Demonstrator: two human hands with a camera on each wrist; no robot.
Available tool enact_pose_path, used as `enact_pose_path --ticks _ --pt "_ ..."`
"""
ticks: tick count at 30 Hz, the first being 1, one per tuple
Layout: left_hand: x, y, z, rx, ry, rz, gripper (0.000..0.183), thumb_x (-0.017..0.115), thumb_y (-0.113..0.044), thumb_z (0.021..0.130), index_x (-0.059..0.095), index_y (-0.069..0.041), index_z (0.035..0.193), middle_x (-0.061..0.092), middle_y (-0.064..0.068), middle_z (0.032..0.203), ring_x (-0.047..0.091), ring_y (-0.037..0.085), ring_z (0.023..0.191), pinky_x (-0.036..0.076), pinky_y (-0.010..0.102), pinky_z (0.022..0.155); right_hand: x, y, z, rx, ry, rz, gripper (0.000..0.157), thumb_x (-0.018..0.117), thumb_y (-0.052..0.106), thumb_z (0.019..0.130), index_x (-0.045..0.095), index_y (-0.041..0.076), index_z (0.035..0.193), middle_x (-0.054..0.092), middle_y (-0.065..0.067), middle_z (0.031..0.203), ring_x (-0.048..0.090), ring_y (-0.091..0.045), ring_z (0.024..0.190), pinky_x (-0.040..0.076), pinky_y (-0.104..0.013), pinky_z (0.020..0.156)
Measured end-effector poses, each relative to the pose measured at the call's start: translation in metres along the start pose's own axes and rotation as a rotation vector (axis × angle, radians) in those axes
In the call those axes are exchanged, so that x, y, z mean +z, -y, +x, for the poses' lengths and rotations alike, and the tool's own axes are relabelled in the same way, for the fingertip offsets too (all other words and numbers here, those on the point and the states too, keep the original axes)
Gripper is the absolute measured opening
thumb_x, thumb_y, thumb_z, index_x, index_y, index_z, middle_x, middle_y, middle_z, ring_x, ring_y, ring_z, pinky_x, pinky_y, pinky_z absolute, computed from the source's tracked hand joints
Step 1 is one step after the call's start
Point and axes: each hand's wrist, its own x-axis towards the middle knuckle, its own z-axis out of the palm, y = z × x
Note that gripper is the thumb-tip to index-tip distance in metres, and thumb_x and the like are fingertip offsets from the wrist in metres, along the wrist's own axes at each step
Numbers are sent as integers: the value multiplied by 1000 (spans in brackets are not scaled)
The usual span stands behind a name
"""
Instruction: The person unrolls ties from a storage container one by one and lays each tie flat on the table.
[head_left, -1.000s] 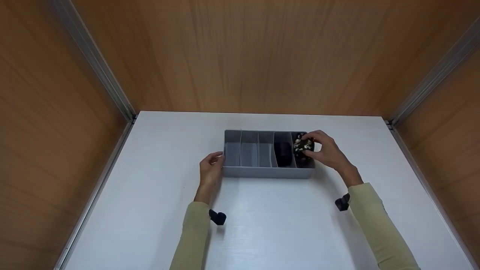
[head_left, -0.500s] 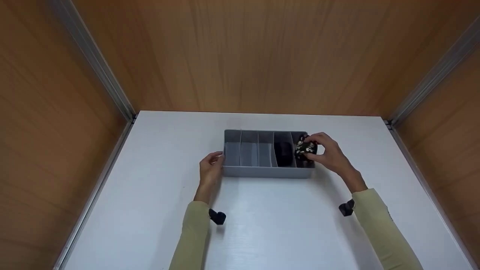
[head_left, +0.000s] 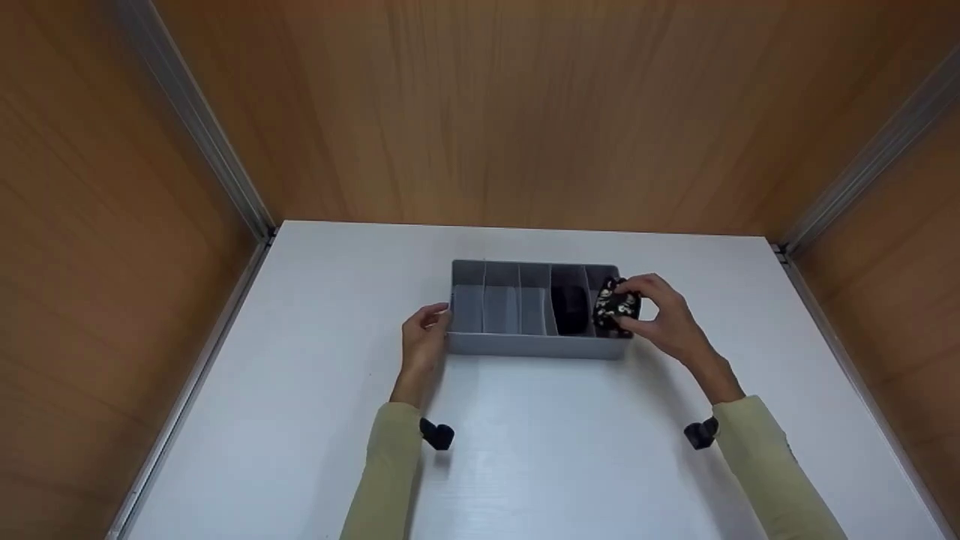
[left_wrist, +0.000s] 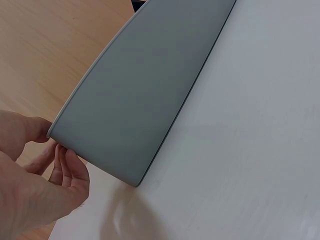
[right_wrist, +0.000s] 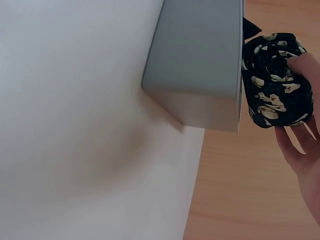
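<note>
While the left hand [head_left: 423, 342] grips the divided grey box [head_left: 536, 346] at its nine o'clock end, the right hand [head_left: 672, 322] pinches a floral cloth roll [right_wrist: 272, 97] above the rim at three o'clock. A dark bundle [head_left: 570, 310] occupies the adjoining compartment [head_left: 568, 274], toward nine o'clock; a white table [head_left: 555, 450] supports the box.

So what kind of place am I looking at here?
Probably a purpose-built work booth: a white tabletop is enclosed on three visible sides by wood-grain panels, with metal rails running up the back corners.
</note>
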Motion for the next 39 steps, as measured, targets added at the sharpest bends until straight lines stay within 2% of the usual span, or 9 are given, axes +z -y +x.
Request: enact_pose_path --ticks 7,12,16,22,27,33,39 --pt "1 -1 -1 4 -5 15 21 63 -8 101 71 0 119 63 11 102 56 17 88 46 22 68 1 10 -7 -21 -7 32 46 85 -7 79 70 9 120 62 -6 122 58 -14 113 44 -15 96" --pt "1 -2 -2 7 5 5 22 63 -8 101 70 1 120 63 11 103 56 17 88 47 22 68 2 16 -11 -4 -13 43 48 85 -8 78 71 11 119 62 -5 123 58 -15 113 44 -14 96" --pt "1 -1 0 0 13 1 23 63 -9 101 70 1 121 63 11 103 57 17 89 48 22 68 4 22 -13 -5 -37 36 50 85 -13 74 71 7 117 63 -9 121 59 -18 111 44 -15 96" --pt "1 -1 0 -13 16 1 23 63 -9 101 69 0 122 64 11 105 57 17 90 48 22 69 4 52 -13 -47 -50 56 46 82 -19 72 70 -3 113 63 -19 116 60 -22 108 45 -16 95" --pt "1 -1 -1 -3 13 5 23 63 -9 101 69 0 122 64 12 105 59 18 91 50 24 72 5 66 -14 -94 -38 65 45 81 -19 72 69 -4 112 63 -20 114 60 -19 107 45 -16 94" --pt "3 -3 -3 -7 10 2 23 64 -10 101 70 0 121 64 12 106 59 18 92 51 24 74 11 58 -18 -87 -11 95 46 82 -19 72 70 -2 114 63 -20 117 61 -27 108 44 -18 97" --pt "3 -1 -2 -17 15 12 23 64 -11 102 69 -1 122 64 12 108 59 19 95 50 24 76 18 45 -23 -88 17 97 49 85 -12 74 71 7 117 64 -12 120 60 -21 110 44 -16 97"
